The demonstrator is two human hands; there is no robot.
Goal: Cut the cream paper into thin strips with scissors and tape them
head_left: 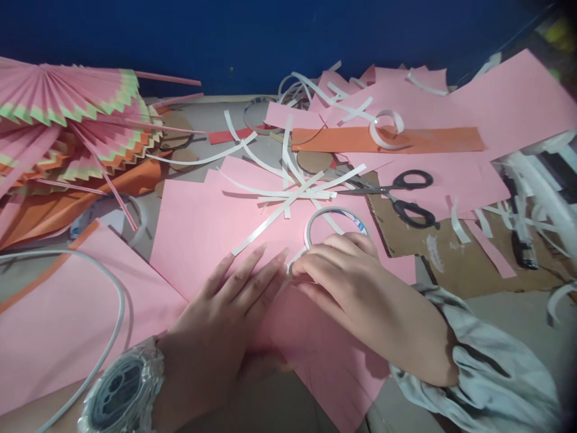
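Observation:
My left hand (225, 319) lies flat with fingers spread on a large pink paper sheet (198, 234), pressing it onto the table. My right hand (347, 282) rests beside it, fingers curled around the near edge of a thin roll of double-sided tape (336, 219) that sits on the same sheet. The fingertips of both hands meet near the roll's lower left rim. A pale watch (121, 388) is on my left wrist and a grey sleeve (473, 367) covers my right forearm.
Black-handled scissors (401, 195) lie right of the tape on brown cardboard (455, 258). White peeled strips (288, 192) litter the pink sheets. Folded pink paper fans (67, 126) pile at the left, an orange strip (396, 139) at the back, a white cable (112, 300) lower left.

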